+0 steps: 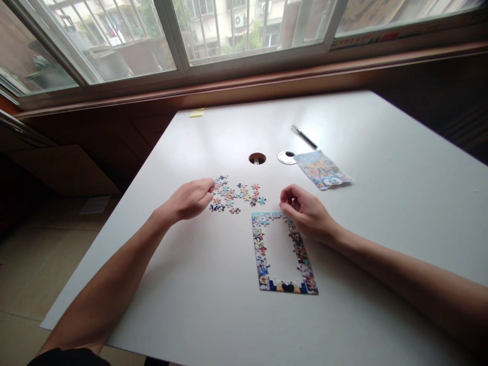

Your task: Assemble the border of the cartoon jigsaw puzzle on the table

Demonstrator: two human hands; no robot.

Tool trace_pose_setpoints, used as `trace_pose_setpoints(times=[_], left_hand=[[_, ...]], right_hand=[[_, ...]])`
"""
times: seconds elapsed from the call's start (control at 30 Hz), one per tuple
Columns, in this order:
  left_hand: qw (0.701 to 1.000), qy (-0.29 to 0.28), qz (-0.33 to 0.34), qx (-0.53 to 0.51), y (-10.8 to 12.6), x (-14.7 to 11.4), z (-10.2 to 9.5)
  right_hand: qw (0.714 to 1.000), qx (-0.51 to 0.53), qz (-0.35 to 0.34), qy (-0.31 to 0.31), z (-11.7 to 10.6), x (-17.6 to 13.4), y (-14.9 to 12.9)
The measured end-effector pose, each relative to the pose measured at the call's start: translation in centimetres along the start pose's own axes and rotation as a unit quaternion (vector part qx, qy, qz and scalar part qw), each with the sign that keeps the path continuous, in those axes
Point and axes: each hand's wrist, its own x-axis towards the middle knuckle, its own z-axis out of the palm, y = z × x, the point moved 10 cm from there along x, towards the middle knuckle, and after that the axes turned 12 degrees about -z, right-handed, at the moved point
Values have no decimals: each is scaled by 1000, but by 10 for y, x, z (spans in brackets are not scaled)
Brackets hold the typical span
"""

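Observation:
A loose spread of jigsaw pieces (237,194) lies on the white table. My left hand (192,199) rests at the left edge of that spread, its fingers curled together; whatever they hold, if anything, is hidden. Closer to me is the joined border of a jigsaw puzzle (259,254), a frame with bare table showing inside. Just above its top right corner hovers or rests my right hand (307,209), thumb and fingers curled into a pinch. Any piece between those fingertips is too small to make out.
Beyond my right hand lies a colourful printed sheet (323,170), with a black pen (304,136) behind it. A round hole (257,158) is cut in the tabletop, beside a silver ring cover (286,157). A yellow sticky note (197,113) marks the far table edge below the window.

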Motion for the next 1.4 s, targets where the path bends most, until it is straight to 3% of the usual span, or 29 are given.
trace_pose_setpoints(times=[1.4], left_hand=[[1000,-13,5,21,-3,1,8]], right_hand=[[1000,-3,-2,-1,1,0,0]])
